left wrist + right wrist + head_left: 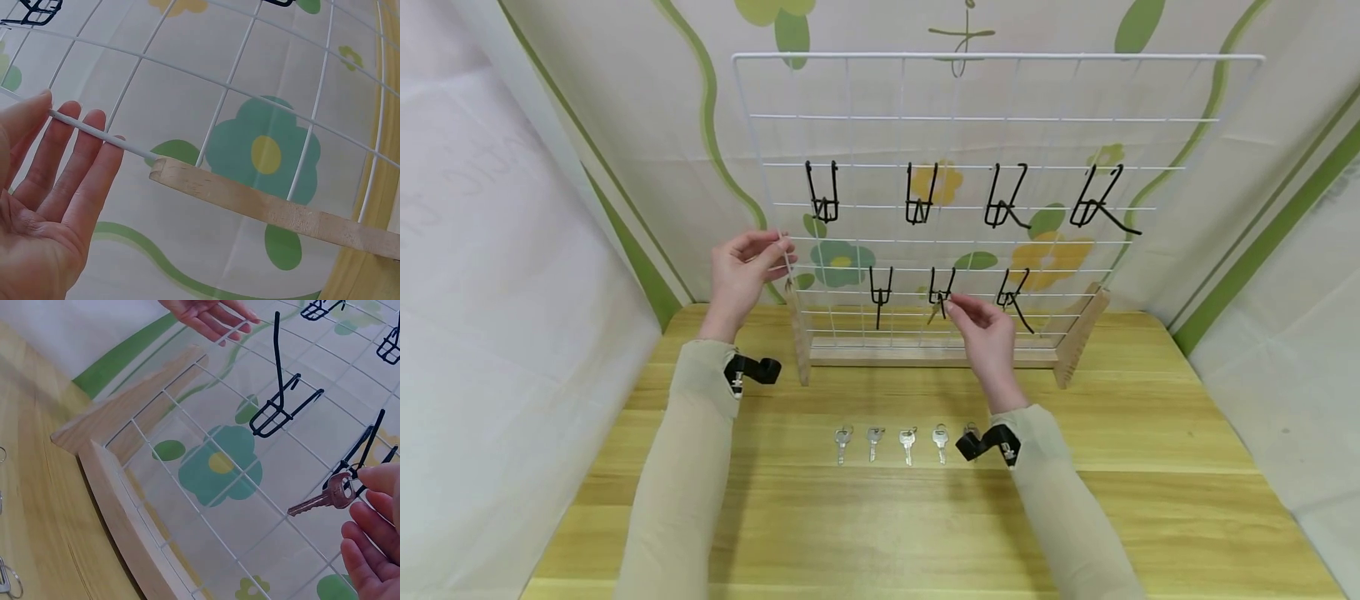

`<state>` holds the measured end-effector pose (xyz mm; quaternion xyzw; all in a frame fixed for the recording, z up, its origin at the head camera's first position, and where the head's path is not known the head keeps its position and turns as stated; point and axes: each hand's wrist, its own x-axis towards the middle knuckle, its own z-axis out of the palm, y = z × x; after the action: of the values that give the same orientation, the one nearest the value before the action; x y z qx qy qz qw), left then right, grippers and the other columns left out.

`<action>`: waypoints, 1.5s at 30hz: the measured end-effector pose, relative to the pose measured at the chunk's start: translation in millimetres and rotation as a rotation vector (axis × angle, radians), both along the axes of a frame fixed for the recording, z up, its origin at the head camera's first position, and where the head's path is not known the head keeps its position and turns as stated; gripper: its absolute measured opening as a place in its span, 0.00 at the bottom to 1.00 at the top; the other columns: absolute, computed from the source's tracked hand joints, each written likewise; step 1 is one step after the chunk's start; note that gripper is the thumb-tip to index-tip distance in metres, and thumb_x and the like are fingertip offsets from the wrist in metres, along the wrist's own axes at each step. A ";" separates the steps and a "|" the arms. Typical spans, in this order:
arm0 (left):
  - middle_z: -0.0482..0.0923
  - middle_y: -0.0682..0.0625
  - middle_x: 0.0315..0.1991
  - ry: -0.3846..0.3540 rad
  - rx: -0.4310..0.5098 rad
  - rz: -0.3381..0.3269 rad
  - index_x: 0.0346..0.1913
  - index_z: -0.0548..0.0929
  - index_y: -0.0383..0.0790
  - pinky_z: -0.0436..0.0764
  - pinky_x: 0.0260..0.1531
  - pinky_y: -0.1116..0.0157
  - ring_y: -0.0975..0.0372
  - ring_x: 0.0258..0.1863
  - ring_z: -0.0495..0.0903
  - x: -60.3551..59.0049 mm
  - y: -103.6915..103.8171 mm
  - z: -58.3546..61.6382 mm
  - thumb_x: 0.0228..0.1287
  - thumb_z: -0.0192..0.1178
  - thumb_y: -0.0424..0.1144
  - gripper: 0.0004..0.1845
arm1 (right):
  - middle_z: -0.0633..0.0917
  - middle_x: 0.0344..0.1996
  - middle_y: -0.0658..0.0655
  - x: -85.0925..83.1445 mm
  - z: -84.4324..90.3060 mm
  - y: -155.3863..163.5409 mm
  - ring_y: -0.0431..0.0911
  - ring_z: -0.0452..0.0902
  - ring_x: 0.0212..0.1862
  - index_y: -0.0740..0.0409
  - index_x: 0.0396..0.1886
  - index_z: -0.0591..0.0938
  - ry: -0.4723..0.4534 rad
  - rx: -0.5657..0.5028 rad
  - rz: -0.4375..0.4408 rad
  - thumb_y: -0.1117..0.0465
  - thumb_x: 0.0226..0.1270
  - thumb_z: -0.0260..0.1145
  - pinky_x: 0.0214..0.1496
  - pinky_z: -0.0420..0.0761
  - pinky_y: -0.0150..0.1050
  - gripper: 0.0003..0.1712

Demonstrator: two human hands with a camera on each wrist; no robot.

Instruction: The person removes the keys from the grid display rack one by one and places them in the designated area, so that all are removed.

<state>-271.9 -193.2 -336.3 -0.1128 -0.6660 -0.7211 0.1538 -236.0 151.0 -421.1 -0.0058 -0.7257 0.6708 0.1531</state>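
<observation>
A white wire grid panel (1000,57) stands upright in a wooden base (925,359). My left hand (741,271) holds the panel's left edge wire between thumb and fingers. In front of the lower row's middle black hook (941,297), my right hand (988,333) pinches a key (325,496) by its small ring. The key's blade points away from the fingertips in the right wrist view. Ring and hook overlap there, and I cannot tell if the ring is around the prong. Other black hooks (881,296) flank this one.
Several silver keys with rings (907,446) lie in a row on the wooden table (865,533); the rightmost is partly hidden by the right wrist camera (988,442). An upper row of black hooks (921,196) juts from the panel. Behind it hangs a flowered cloth (625,108).
</observation>
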 end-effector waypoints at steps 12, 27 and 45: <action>0.87 0.41 0.43 -0.014 0.001 -0.007 0.46 0.86 0.32 0.89 0.42 0.61 0.55 0.38 0.89 -0.9 -0.9 -0.6 0.68 0.69 0.33 0.09 | 0.88 0.45 0.56 -3.7 -4.7 -4.6 0.46 0.84 0.43 0.62 0.47 0.89 0.054 -0.018 -0.011 0.61 0.67 0.75 0.45 0.85 0.31 0.12; 0.87 0.41 0.43 -0.027 -0.011 0.004 0.48 0.85 0.31 0.89 0.43 0.61 0.55 0.39 0.89 0.8 -1.7 -1.1 0.68 0.68 0.33 0.10 | 0.88 0.44 0.56 -5.4 1.0 -9.3 0.46 0.83 0.42 0.60 0.46 0.90 0.038 0.019 -0.039 0.57 0.68 0.74 0.41 0.84 0.30 0.13; 0.87 0.41 0.42 -0.015 -0.014 0.004 0.47 0.86 0.32 0.89 0.43 0.60 0.53 0.39 0.89 0.2 -1.1 -0.8 0.69 0.67 0.33 0.08 | 0.87 0.47 0.59 7.8 1.7 -7.6 0.42 0.83 0.44 0.66 0.47 0.87 0.090 0.006 -0.024 0.61 0.71 0.72 0.47 0.83 0.30 0.13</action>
<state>-271.7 -194.2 -337.1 -0.1069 -0.6723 -0.7172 0.1492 -228.2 143.4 -419.4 0.0159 -0.7198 0.6664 0.1937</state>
